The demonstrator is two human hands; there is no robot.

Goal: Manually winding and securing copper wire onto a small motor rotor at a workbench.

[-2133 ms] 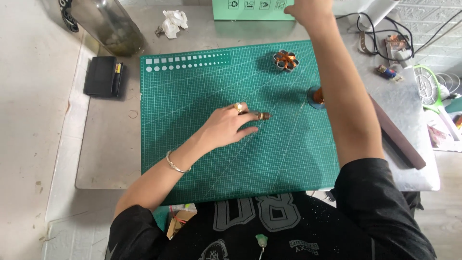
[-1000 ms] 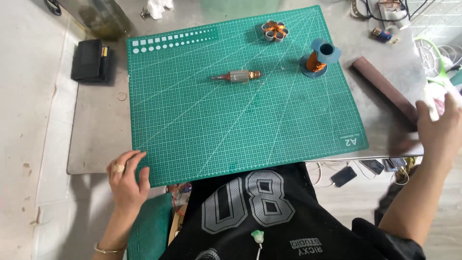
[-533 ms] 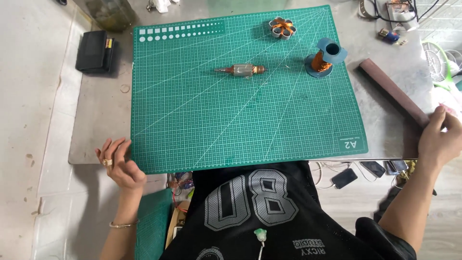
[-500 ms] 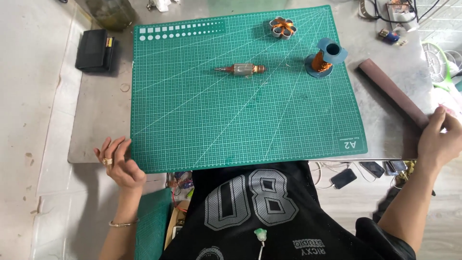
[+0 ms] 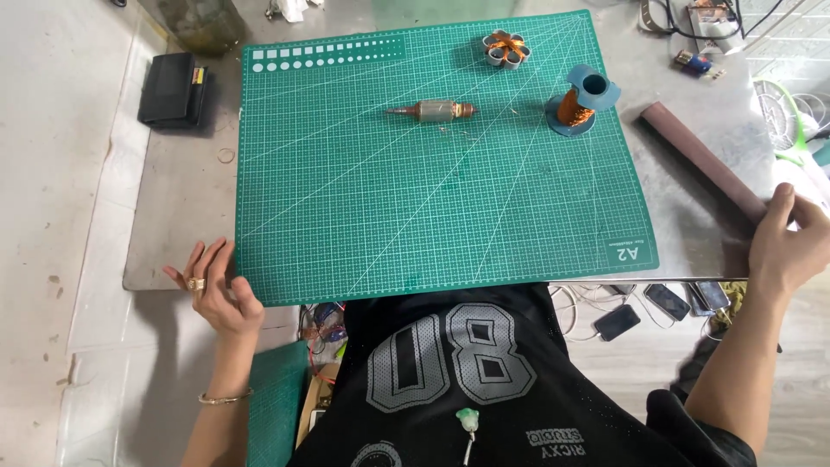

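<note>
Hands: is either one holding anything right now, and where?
Left hand grips the mat's near left corner. Right hand rests at the table's right edge; a grip cannot be told.

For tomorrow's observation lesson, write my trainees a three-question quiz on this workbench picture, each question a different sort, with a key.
1. True or false: the left hand grips the near left corner of the green cutting mat.
2. Which thing lies nearest the mat's middle? A) motor armature B) blue spool of copper wire C) copper coil cluster
3. Fill in: the right hand rests at the table's ___ edge, beside a long dark brown bar.

Key: 1 true; 2 A; 3 right.
</note>
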